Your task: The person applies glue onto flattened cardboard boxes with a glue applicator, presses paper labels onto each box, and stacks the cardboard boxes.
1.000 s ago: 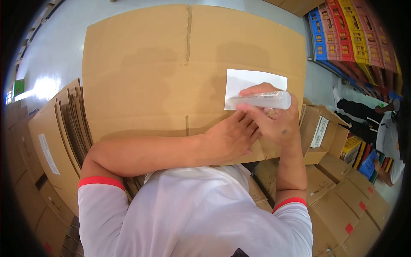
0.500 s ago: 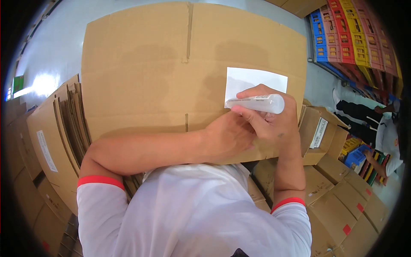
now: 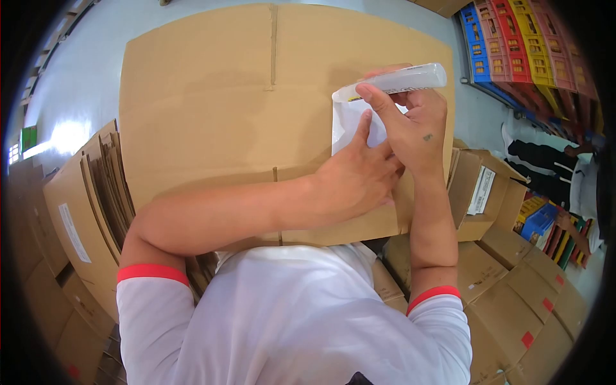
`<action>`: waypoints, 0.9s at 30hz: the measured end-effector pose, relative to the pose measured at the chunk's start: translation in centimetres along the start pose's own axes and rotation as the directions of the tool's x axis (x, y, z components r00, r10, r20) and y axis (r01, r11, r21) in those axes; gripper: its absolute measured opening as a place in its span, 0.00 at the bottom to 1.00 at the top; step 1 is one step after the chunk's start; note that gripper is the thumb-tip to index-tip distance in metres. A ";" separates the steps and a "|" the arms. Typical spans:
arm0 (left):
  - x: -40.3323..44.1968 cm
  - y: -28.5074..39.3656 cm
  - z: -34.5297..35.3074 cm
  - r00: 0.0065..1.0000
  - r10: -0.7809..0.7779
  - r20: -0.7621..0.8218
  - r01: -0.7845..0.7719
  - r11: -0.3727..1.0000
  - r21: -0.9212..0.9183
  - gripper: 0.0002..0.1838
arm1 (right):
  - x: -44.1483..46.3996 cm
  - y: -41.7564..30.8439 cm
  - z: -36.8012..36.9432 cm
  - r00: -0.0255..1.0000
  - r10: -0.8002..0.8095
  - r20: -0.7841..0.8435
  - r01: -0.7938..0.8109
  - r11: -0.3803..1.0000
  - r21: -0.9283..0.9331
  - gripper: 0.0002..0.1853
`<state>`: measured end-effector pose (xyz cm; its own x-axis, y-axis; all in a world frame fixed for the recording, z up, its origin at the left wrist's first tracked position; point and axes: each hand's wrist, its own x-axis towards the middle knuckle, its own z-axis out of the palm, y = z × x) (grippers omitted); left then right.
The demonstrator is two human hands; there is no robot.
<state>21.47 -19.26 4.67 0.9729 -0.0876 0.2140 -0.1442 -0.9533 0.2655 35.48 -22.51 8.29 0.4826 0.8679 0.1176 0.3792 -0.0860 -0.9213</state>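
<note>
A white sheet (image 3: 346, 125) lies on the large flat cardboard (image 3: 199, 96), partly covered by both hands. My right hand (image 3: 410, 115) is wrapped round a clear glue bottle (image 3: 410, 78), whose narrow end touches the sheet's upper left corner. My left hand (image 3: 362, 167) rests over the sheet's lower part with its fingers apart, the index finger stretched out and the others partly under my right hand. It holds nothing that I can see.
Stacked flat cardboard (image 3: 106, 173) stands at the left. On the right are an open carton (image 3: 491, 205), closed boxes (image 3: 513, 308) and coloured crates (image 3: 513, 45). Another person's arm (image 3: 574, 231) reaches by a blue crate (image 3: 539, 220) at the far right.
My right hand has moved up with the bottle, from the sheet's lower left to its upper left corner. My left hand has shifted up onto the sheet, its index finger now extended.
</note>
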 end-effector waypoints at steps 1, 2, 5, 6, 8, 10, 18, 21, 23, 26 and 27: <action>0.0 0.0 -0.2 1.000 0.006 0.003 -0.006 1.000 -0.003 0.33 | 0.0 0.1 -0.1 1.000 -0.010 -0.016 0.010 1.000 -0.001 0.10; 0.0 0.0 -0.4 0.999 -0.007 0.040 0.008 1.000 -0.010 0.34 | 0.0 0.2 -0.4 0.999 -0.018 -0.032 0.018 1.000 -0.004 0.10; 0.2 -0.1 -0.5 0.998 -0.022 0.066 0.023 1.000 -0.015 0.37 | -0.5 1.1 -2.2 0.990 0.051 -0.133 -0.059 0.997 -0.057 0.10; 0.3 -0.2 -0.6 0.998 -0.032 0.060 0.033 0.999 -0.009 0.39 | -0.7 1.6 -3.0 0.988 0.053 -0.145 -0.064 0.996 -0.069 0.10; 0.4 -0.1 -0.7 0.997 -0.029 0.077 0.030 0.999 -0.012 0.39 | -1.3 2.8 -5.0 0.970 0.079 -0.231 -0.087 0.996 -0.025 0.11; 0.6 0.2 -0.7 0.995 -0.022 0.097 0.024 1.000 -0.016 0.40 | -2.0 3.3 -7.1 0.957 0.109 -0.268 -0.137 0.987 -0.088 0.11; 0.9 0.4 -1.1 0.992 -0.088 0.086 0.093 0.994 -0.051 0.41 | -3.5 4.7 -10.9 0.901 0.124 -0.416 -0.194 0.972 -0.130 0.11; 0.9 0.3 -1.2 0.992 -0.087 0.095 0.091 0.995 -0.033 0.40 | -4.1 4.6 -11.4 0.880 0.119 -0.460 -0.099 0.993 0.068 0.12; 0.8 0.3 -1.1 0.992 -0.084 0.091 0.088 0.995 -0.039 0.40 | -4.4 4.8 -11.7 0.913 0.069 -0.401 -0.076 0.997 -0.002 0.13; 0.9 0.3 -1.2 0.993 -0.075 0.090 0.078 0.996 -0.031 0.41 | -4.4 4.5 -10.9 0.919 0.148 -0.366 -0.198 0.975 -0.104 0.13; 0.8 0.2 -1.2 0.992 -0.075 0.097 0.077 0.997 -0.017 0.41 | -4.3 4.6 -10.6 0.918 0.149 -0.367 -0.200 0.974 -0.103 0.13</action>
<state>22.02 -19.17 6.05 0.9939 -0.0436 0.1012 -0.0720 -0.9521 0.2970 43.52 -31.86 7.47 0.7895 0.6044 0.1067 0.3547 -0.3074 -0.8830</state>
